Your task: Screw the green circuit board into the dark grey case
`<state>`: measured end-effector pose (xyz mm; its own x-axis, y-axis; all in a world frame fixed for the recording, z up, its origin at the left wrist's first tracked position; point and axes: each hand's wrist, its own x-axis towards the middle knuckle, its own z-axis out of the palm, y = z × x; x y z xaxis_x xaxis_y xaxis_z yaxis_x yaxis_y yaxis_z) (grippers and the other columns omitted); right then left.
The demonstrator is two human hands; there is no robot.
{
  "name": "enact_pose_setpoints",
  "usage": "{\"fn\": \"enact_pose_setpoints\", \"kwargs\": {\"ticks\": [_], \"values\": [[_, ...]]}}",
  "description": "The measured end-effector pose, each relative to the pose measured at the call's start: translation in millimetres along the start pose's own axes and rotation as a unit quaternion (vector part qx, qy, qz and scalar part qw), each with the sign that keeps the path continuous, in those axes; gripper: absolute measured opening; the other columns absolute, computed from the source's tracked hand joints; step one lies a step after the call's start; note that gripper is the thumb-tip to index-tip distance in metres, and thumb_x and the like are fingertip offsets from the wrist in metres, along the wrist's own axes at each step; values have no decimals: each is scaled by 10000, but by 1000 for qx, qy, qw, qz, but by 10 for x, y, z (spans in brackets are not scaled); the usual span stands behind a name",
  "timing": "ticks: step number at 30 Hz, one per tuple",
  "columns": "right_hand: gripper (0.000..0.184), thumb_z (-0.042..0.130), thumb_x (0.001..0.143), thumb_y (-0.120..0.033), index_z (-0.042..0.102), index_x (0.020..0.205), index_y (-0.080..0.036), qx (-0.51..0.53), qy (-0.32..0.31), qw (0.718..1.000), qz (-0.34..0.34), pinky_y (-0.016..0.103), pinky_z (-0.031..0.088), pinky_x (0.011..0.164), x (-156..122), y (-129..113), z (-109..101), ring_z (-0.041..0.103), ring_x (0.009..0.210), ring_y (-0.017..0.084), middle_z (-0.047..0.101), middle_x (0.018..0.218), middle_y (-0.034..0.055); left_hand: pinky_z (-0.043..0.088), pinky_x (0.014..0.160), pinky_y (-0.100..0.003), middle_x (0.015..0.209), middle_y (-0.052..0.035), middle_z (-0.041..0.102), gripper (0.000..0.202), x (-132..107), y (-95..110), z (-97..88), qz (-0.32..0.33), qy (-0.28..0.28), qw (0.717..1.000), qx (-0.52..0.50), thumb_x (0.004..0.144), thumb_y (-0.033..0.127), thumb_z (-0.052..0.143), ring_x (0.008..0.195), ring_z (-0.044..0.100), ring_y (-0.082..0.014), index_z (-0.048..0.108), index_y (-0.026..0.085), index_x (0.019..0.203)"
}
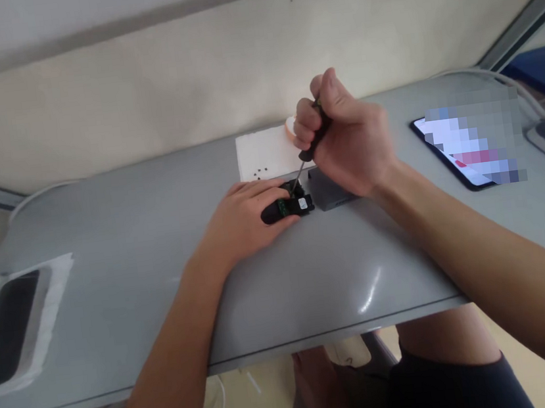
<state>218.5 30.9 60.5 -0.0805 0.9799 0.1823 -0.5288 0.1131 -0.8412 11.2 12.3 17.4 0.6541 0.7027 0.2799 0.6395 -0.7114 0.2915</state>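
Note:
My left hand (249,217) lies on the table, its fingers and thumb wrapped round a small black device (304,204) with an exposed green circuit board and a white label. My right hand (350,128) is closed in a fist round the dark handle of a screwdriver (315,144), thumb up. The screwdriver slants down to the left, and its tip reaches into the open part of the device. I cannot make out what the tip touches. Just right of the device, partly under my right hand, sits a dark grey flat block (333,190).
Behind the device lies a white sheet (266,148) with several tiny dark pieces, probably screws, and a round white-and-orange object (290,127). A phone with a lit screen (465,150) is at the right. A black flat object (7,329) lies on white paper at the left.

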Motion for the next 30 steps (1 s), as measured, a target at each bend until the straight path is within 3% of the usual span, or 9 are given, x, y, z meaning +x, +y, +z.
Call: {"fn": "enact_pose_setpoints", "kwargs": {"ticks": [2,4,10,16,22,27,30], "values": [[270,555,1003,-472,488,841,-267,-14,2,1000,-2,334,479,686,-9,-3,27,529,732,187,504,772,18,477,1115,-469,1377,-39,702,279,0,2,-3,1,-1,1000,4,917,421,729,1240,675,-274,741,276,1154],[328,551,978,-587,541,888,-272,-32,-7,999,8,341,487,680,-2,7,33,547,753,200,536,793,29,482,1110,-465,1371,-36,705,271,-1,1,-3,4,-1,1000,8,920,415,722,1235,678,-272,742,275,1152],[486,549,889,-765,540,849,-280,-11,-20,1000,-10,349,446,616,40,84,-33,498,651,190,470,698,11,481,1106,-469,1358,-41,713,279,-2,20,-17,-2,1,1000,1,906,428,740,1227,679,-274,742,271,1138],[442,600,887,-727,535,849,-292,-46,-17,997,-52,357,454,651,10,114,-16,545,742,205,526,763,17,470,1109,-441,1365,-37,708,271,-1,41,-34,-12,-13,1000,-14,911,407,740,1242,668,-254,734,266,1143],[427,536,906,-749,598,992,-334,-35,-25,999,-31,365,442,621,14,142,-7,519,684,212,511,727,10,459,1126,-451,1383,-34,696,251,-7,42,-36,-20,-25,999,-18,914,417,735,1253,659,-255,744,266,1116],[353,650,910,-618,523,837,-297,5,-27,999,-21,349,431,619,3,129,-24,484,631,180,475,687,-11,470,1112,-453,1368,-41,706,220,-13,31,-21,-20,-12,999,-26,893,405,765,1224,676,-253,752,250,1050],[290,669,935,-520,530,830,-287,-9,-24,999,-27,344,452,659,-20,100,11,539,692,180,523,751,-2,469,1116,-449,1364,-40,708,223,-16,25,-9,-21,-5,999,-30,888,405,773,1227,677,-249,750,251,1047]]}}
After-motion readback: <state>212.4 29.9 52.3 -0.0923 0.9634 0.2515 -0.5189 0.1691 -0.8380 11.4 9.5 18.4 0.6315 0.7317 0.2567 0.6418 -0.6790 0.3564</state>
